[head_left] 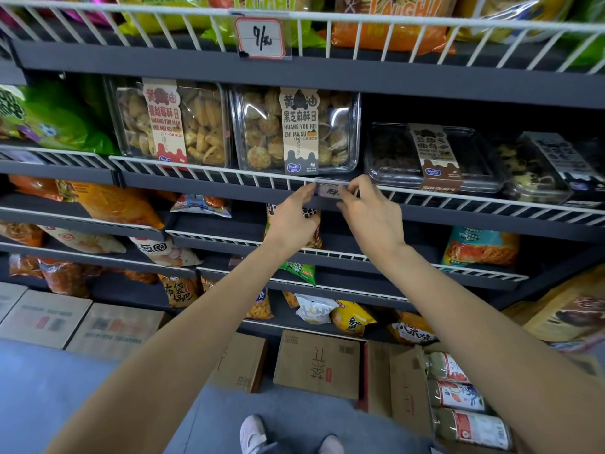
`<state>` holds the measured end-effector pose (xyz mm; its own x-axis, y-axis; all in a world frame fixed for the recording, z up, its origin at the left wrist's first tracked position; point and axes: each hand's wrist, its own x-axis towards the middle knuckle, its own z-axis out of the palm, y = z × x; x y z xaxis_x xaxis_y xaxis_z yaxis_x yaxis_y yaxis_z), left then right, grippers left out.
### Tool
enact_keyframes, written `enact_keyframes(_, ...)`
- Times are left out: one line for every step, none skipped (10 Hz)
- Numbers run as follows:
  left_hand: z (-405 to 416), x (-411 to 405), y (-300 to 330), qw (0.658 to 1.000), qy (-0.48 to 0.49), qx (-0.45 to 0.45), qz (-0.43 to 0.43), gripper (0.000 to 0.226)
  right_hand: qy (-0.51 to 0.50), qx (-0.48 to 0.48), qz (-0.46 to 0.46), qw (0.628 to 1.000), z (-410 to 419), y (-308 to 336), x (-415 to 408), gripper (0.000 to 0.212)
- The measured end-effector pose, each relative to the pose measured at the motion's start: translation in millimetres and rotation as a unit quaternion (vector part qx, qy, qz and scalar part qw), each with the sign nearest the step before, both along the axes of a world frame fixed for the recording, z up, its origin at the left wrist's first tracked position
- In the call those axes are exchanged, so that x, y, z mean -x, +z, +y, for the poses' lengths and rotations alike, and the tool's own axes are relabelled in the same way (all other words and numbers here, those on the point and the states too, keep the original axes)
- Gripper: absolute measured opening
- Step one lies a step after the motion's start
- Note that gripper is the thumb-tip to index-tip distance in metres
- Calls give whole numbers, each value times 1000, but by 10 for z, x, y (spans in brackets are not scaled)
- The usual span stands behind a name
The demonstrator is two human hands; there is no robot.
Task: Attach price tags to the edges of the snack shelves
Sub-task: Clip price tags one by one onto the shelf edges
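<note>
Both hands up at wire rail (pixel 229 173) of mid shelf. L hand (pixel 293 221) and R hand (pixel 370 214) each pinch one end of price tag (pixel 328 191), fingers curled on it, tag against rail edge. Just above: clear box w/ sesame cookies (pixel 294 129); 2nd cookie box (pixel 170 121) to its left. Hung tag "9" (pixel 260 37) on upper rail. Cartons (pixel 316 365) on floor.

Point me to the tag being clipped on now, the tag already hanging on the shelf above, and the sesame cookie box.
price tag (pixel 328 191): head view, its face between both hands.
hung 9 tag (pixel 261 38): head view, centre of its card.
sesame cookie box (pixel 262 132): head view, clear front, left of label.
</note>
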<state>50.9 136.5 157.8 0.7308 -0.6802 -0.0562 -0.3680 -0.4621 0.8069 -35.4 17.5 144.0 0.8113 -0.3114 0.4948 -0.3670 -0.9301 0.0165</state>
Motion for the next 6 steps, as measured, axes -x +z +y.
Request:
enact_keyframes(-16, 12, 7, 1000, 3, -11, -2, 63, -9, 21, 56, 998, 12, -76, 40, 52)
enact_keyframes(-42, 48, 38, 1000, 0, -18, 15, 65, -28, 45, 134, 990, 25, -142, 116, 71)
enact_keyframes(-68, 66, 75, 1000, 2, -24, 17, 65, -12, -28, 184, 983, 26, -125, 167, 75)
enact_keyframes(-53, 99, 157, 1000, 7, -23, 7, 58, 3, -91, 162, 983, 29, -23, 203, 70)
enact_keyframes(-34, 125, 223, 1000, 20, -2, -6, 45, 39, -210, 118, 970, 35, 80, 242, 62)
enact_keyframes(33, 179, 348, 998, 35, 8, -58, 30, 71, -305, 41, 949, 92, 227, 305, 47)
